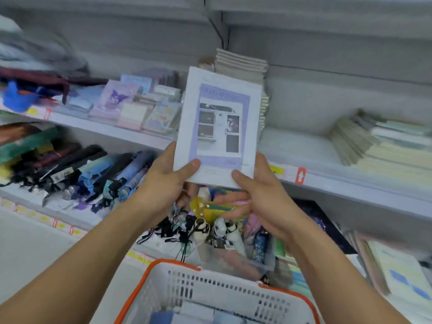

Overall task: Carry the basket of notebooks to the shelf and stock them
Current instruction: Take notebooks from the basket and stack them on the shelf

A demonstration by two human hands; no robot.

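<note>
Both hands pinched my notebook (219, 127) at its bottom corners, left hand (163, 183) and right hand (261, 197), thumbs on the cover, fingers curled beneath, above the basket (210, 288).

One head-worn wide-angle view looks forward and down, close to a shop shelf (327, 183) that crosses from nine o'clock to three. Both forearms reach in from six o'clock; a basket (217, 293) sits nearest at six. Straight lines bow at the edges.
</note>
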